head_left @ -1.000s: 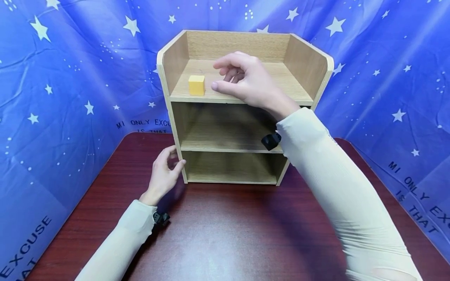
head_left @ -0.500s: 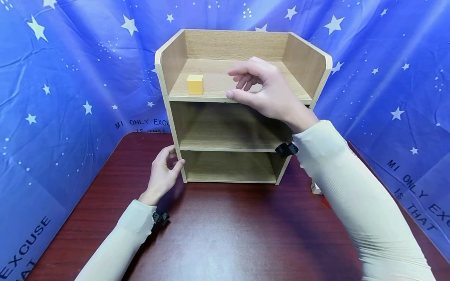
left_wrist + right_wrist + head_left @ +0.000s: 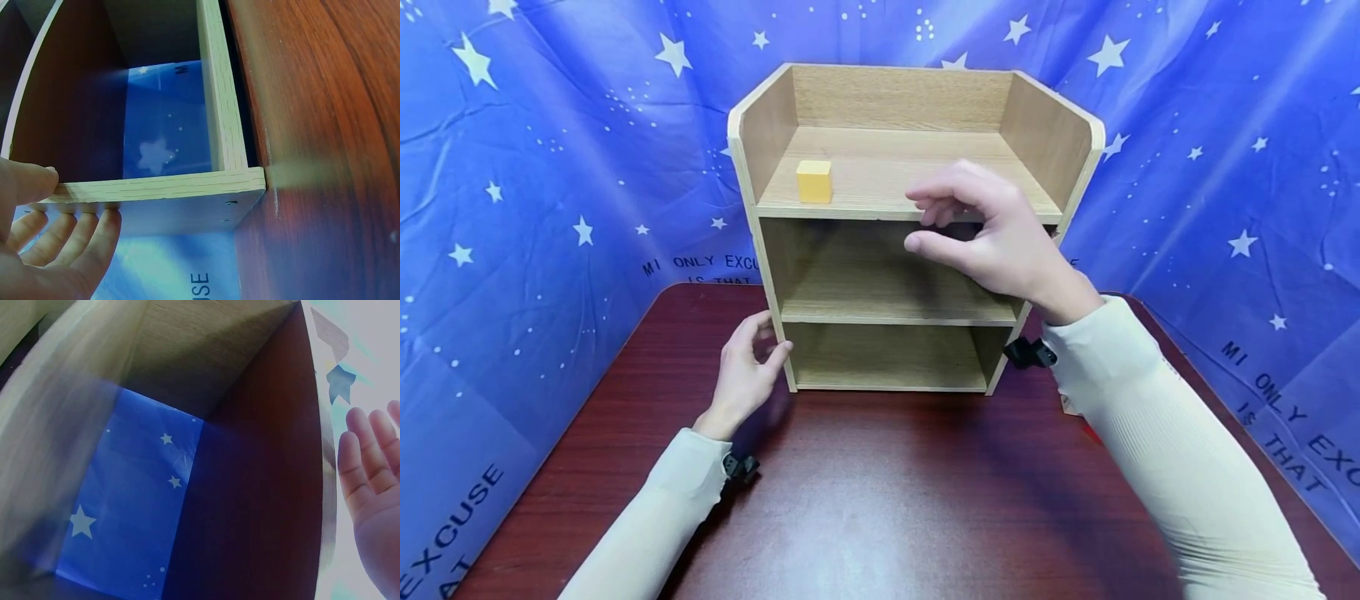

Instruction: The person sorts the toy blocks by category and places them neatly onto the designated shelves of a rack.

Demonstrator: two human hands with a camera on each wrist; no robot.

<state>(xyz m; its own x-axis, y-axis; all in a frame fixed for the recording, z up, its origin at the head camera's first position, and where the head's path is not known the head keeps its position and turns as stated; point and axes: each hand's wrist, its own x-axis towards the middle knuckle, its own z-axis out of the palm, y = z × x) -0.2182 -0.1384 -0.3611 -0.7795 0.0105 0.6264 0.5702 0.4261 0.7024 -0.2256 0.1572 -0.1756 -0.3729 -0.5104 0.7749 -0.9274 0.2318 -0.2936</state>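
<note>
A small wooden shelf unit (image 3: pixel 898 97) with three levels stands on the table in the head view. On the left part of its top level sits a yellow cube (image 3: pixel 815 182). My left hand (image 3: pixel 745 375) grips the unit's left side panel low down; in the left wrist view the thumb (image 3: pixel 34 178) lies at the panel's front edge and the fingers (image 3: pixel 94 250) are against its outer face. My right hand (image 3: pixel 992 233) hovers in front of the upper shelves, right of the cube, fingers loosely bent and holding nothing. The right wrist view shows its palm (image 3: pixel 381 519) beside a shelf edge.
The dark red table (image 3: pixel 865 492) extends in front of the unit. Partly hidden by the right sleeve (image 3: pixel 1150 417), a pale object (image 3: pixel 1067 405) and a bit of red (image 3: pixel 1092 432) show on the table. A blue curtain with stars (image 3: pixel 550 167) hangs around.
My right hand has moved right and down, away from the yellow cube, which stays on the top level. The pale and red things came into view behind the sleeve. The left hand keeps its hold.
</note>
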